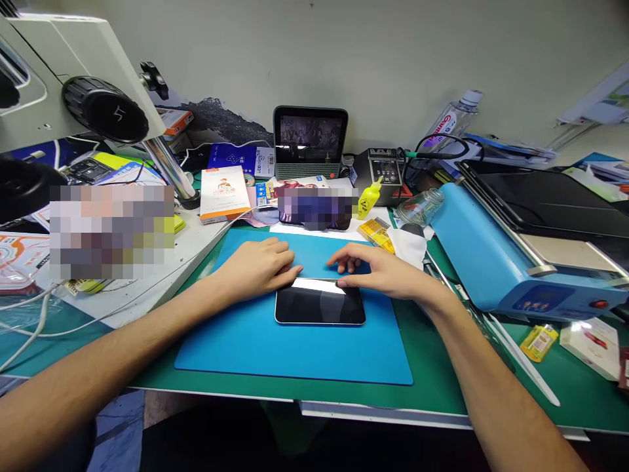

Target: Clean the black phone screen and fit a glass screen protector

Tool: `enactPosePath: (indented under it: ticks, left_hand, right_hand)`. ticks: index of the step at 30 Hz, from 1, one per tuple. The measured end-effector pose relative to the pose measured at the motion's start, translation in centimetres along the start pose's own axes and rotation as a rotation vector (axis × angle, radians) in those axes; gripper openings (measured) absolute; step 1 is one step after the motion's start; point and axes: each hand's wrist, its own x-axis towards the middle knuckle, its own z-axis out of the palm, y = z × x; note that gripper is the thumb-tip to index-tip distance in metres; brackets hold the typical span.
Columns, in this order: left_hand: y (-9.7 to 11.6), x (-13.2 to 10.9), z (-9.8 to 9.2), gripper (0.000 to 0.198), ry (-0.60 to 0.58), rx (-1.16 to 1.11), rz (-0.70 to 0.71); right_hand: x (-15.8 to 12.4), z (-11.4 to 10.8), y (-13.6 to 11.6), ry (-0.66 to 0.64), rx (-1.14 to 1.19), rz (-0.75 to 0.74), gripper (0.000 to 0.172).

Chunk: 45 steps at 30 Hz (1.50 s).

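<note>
Head view: dark-screened device (317,309) laid screen up on blue mat (295,357). Left hand (260,267) rested on mat, fingers loosely bent, nothing gripped, thumb set just beside device's far left corner. Right hand (381,270) held relaxed, thumb and fingers parted, thumb placed at device's far edge; contact cannot be told. Beyond mat, yellow bottle (368,200) and lit display (309,139) seen; blue machine (472,255) stationed at right.

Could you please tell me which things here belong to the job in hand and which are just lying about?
Likely in use:
black rectangular device, beside left hand and right hand
blue rectangular mat beneath device

Likely lying about:
yellow plastic squeeze bottle
clear glass jar
white-orange cardboard box
</note>
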Motion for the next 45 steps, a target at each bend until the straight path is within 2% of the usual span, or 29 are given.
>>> enactPosePath:
  ticks: [5, 12, 17, 20, 25, 29, 36, 38, 41, 43, 45]
  left_hand:
    - [0.1, 0.0, -0.1, 0.037, -0.008, 0.000, -0.002]
    - [0.2, 0.0, -0.1, 0.037, 0.001, 0.027, -0.006]
    - [0.1, 0.0, -0.1, 0.036, -0.002, 0.011, 0.006]
    - [0.1, 0.0, -0.1, 0.037, -0.001, 0.006, 0.003]
    - [0.2, 0.0, -0.2, 0.037, -0.004, 0.004, -0.004]
    - [0.2, 0.0, -0.1, 0.037, -0.004, 0.006, -0.007]
    - [0.2, -0.1, 0.1, 0.036, 0.020, 0.024, -0.007]
    - [0.2, -0.1, 0.1, 0.036, 0.018, 0.029, -0.004]
    - [0.2, -0.1, -0.1, 0.036, 0.005, 0.036, 0.003]
    - [0.2, 0.0, -0.2, 0.036, 0.000, 0.036, 0.001]
    - [0.2, -0.1, -0.2, 0.036, 0.002, 0.030, -0.003]
  right_hand:
    - [0.3, 0.8, 0.0, 0.024, -0.134, -0.068, 0.038]
    - [0.3, 2.8, -1.7, 0.085, -0.283, -0.186, 0.041]
    - [0.1, 1.5, -1.3, 0.095, -0.134, -0.116, 0.033]
    - [0.0, 0.5, -0.3, 0.037, -0.082, -0.059, 0.038]
    - [0.1, 0.2, 0.4, -0.016, -0.108, -0.075, 0.044]
    - [0.3, 1.0, -0.1, 0.032, -0.187, -0.132, 0.049]
    - [0.3, 3.7, -2.4, 0.118, -0.351, -0.280, 0.050]
    - [0.2, 3.3, -2.3, 0.163, -0.327, -0.293, 0.047]
    - [0.1, 1.6, -1.2, 0.249, -0.212, -0.244, 0.043]
    - [0.0, 0.4, -0.4, 0.219, -0.165, -0.184, 0.048]
    - [-0.2, -0.3, 0.1, 0.135, -0.166, -0.132, 0.055]
